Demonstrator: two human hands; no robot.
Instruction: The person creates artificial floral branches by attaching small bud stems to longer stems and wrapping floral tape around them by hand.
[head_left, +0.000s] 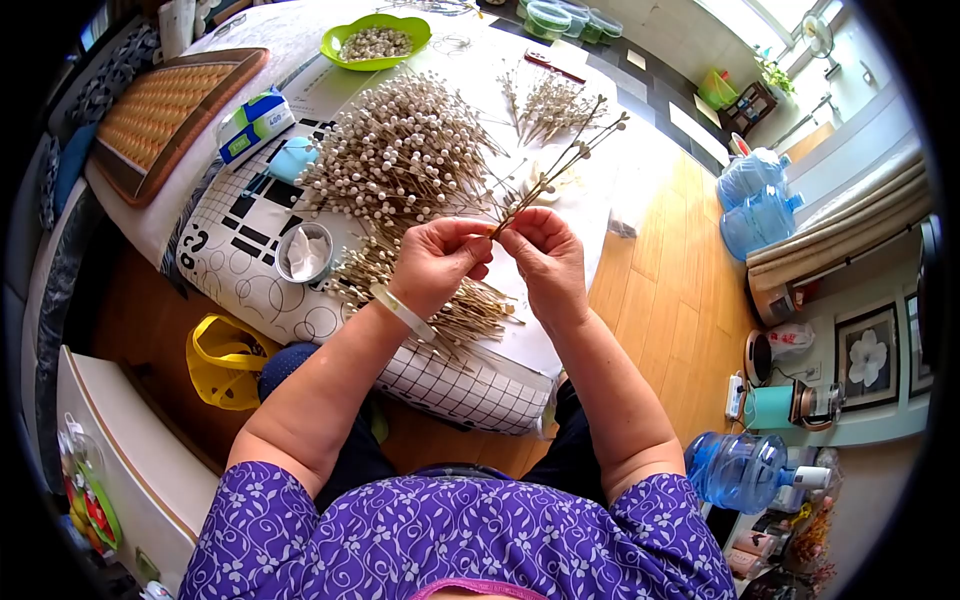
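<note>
My left hand [440,262] and my right hand [545,262] meet over the table's near right side. Both pinch the lower end of a slim brown sprig [562,168], which slants up to the right and carries small dark buds. Just beyond my left hand lies a big heap of thin dry stems with round whitish buds [400,150]. More dry stems [475,312] lie underneath my wrists. A smaller bunch of budded stems [550,108] rests farther back. Whatever sits between my fingertips at the sprig's base is too small to make out.
A small tub with white material [305,252], a blue-green tissue pack [253,125] and a green bowl of loose buds [418,42] are on the covered table. Yellow bag [222,365] at left below. Blue water bottles [757,222] stand on the wooden floor at right.
</note>
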